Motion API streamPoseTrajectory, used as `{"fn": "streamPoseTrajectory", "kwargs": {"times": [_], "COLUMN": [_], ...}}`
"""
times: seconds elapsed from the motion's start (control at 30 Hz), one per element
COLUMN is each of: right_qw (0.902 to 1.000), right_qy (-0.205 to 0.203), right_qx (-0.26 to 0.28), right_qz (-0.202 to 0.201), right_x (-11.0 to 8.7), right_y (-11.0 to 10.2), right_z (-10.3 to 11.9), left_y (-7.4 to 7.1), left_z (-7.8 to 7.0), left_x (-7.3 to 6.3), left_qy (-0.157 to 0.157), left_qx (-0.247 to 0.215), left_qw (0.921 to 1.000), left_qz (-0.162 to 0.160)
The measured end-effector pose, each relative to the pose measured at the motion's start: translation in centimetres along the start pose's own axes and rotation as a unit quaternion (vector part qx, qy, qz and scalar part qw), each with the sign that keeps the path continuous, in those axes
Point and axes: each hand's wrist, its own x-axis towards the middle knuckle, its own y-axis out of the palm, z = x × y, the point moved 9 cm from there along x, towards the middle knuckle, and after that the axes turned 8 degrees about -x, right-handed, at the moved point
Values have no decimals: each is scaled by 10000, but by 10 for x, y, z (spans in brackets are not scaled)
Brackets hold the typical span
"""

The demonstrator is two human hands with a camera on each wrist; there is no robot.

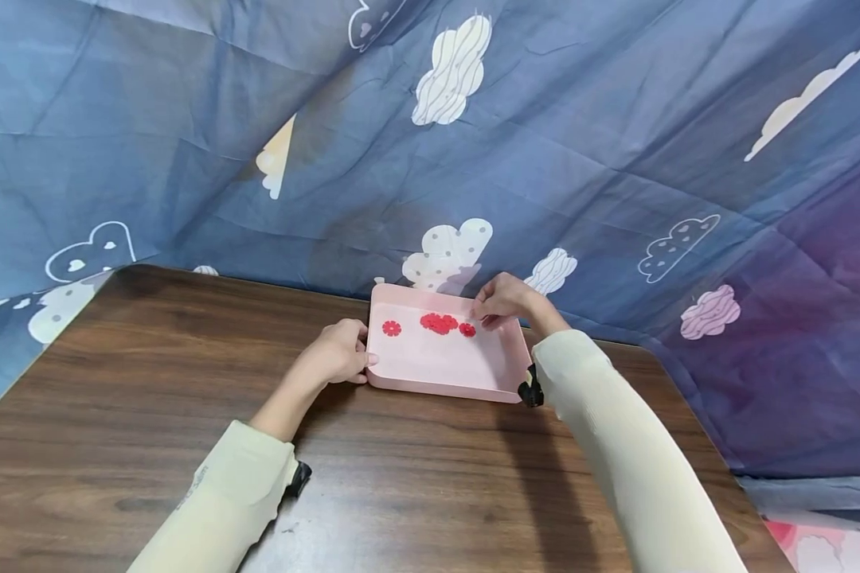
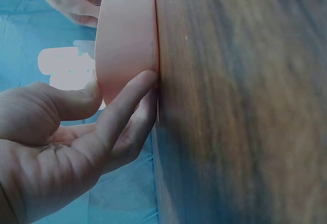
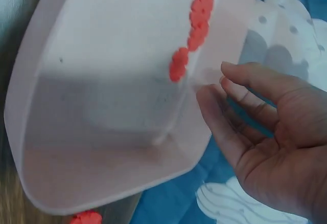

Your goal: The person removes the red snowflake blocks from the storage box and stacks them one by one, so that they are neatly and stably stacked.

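A shallow pink tray [image 1: 437, 362] lies on the brown table with several small red flower-shaped pieces inside. One flower piece [image 1: 391, 328] sits apart at the left, a cluster of flower pieces [image 1: 439, 323] is near the back wall, and another flower [image 1: 467, 329] is just right of it. My left hand [image 1: 337, 354] holds the tray's left wall, thumb at the rim and fingers against the outside [image 2: 125, 35]. Over the back right rim is my right hand [image 1: 505, 301]; in the right wrist view its fingers [image 3: 250, 75] and thumb are parted, with nothing seen between them.
Behind the tray hangs a blue cloud-patterned cloth [image 1: 330, 199] close to the table's back edge. Wood-grain tabletop [image 1: 401, 461] extends in front. In the right wrist view, a red piece [image 3: 86, 218] shows outside the tray's wall.
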Motion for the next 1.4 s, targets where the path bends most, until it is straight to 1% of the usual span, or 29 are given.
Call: {"fn": "streamPoseTrajectory", "kwargs": {"times": [0.13,0.23,0.4,0.5,0.7,0.9,1.17,1.4], "right_qw": [9994,9985,9973,9943,9847,9778,9787,9900], "right_qy": [164,192,327,391,232,71,-195,-82], "right_qx": [-270,-487,-658,-970,-1679,-2011,-1827,-1121], "right_qz": [114,138,-13,-187,-397,-591,-917,-851], "right_x": [4,7,13,15,14,9,9,10], "right_y": [11,17,19,17,16,16,12,10], "right_z": [-2,-6,-12,-11,-2,-3,-3,-10], "left_y": [2,3,5,5,3,3,2,0], "left_z": [-2,-4,-6,-7,-8,-6,-4,-1], "left_x": [1,0,0,0,-1,-1,-2,-1], "left_qy": [-18,-13,30,37,-24,-95,-95,-76], "left_qx": [16,57,95,52,40,100,28,-37], "left_qw": [10000,10000,10000,10000,10000,9999,10000,10000], "left_qz": [9,-2,-5,0,2,26,4,11]}}
